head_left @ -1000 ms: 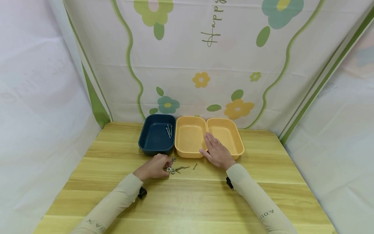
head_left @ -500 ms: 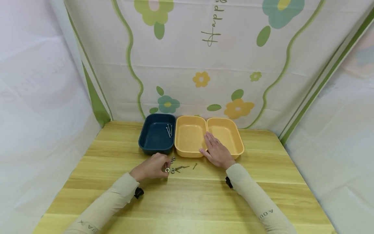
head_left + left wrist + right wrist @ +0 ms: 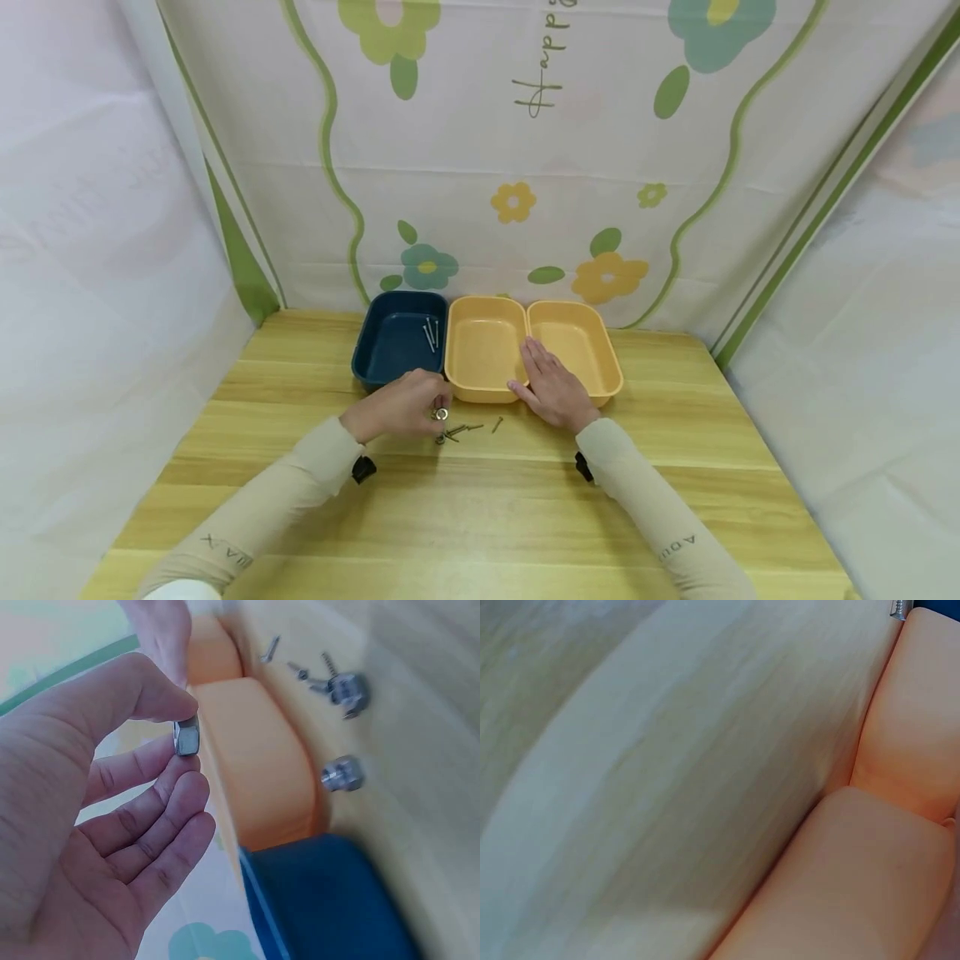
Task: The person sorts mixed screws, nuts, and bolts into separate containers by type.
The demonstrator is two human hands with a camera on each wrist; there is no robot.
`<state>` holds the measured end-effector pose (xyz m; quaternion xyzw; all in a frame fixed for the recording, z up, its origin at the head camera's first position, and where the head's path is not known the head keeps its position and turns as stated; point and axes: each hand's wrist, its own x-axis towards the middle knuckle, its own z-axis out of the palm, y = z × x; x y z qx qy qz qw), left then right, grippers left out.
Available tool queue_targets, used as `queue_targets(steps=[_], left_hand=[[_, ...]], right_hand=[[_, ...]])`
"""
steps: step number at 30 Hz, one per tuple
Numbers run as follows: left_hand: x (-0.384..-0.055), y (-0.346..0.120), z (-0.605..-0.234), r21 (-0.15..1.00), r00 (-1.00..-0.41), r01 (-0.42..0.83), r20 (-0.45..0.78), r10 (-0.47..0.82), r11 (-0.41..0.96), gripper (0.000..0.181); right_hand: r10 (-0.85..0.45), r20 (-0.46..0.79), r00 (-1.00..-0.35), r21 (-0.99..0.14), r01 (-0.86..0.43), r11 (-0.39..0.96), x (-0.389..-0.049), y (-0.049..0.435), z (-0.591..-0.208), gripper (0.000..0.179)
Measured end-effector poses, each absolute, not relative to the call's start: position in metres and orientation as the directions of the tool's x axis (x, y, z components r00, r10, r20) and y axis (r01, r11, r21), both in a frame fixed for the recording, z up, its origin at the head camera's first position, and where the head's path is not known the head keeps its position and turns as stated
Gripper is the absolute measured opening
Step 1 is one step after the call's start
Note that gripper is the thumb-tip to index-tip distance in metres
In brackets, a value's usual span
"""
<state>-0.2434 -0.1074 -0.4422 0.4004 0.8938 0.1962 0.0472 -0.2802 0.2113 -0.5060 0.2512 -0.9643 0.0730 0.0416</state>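
In the left wrist view a shiny metal hex nut [image 3: 187,737] is pinched between the thumb and fingertip of my left hand [image 3: 400,407], its other fingers loosely bent. That hand is just in front of the dark blue tray [image 3: 392,346], above the table. My right hand [image 3: 557,387] lies with fingers extended across the adjoining rims of the middle yellow tray [image 3: 486,343] and the right yellow tray [image 3: 581,354]. More nuts [image 3: 343,774] lie on the table near the left hand, beside several small brass-coloured screws [image 3: 456,432].
Inside the blue tray lie several long silver screws [image 3: 431,335]. A single screw [image 3: 497,424] lies apart in front of the middle yellow tray. The three trays stand side by side on the wooden table [image 3: 480,517], against a flowered cloth backdrop [image 3: 450,150].
My left hand draws slightly back to the left with a nut, then moves up and forward toward the blue tray's front. The right hand stays in place on the yellow trays.
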Motion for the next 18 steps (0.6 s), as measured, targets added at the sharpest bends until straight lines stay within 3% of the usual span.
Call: queue_targets(steps=[18], left_hand=[[-0.303,-0.078,-0.423,0.261,-0.634,0.765,0.145,0.760,0.589,0.010]], right_hand=[[-0.468,0.106,-0.877,-0.109,-0.478,0.871,-0.281,0.211,-0.507,0.083]])
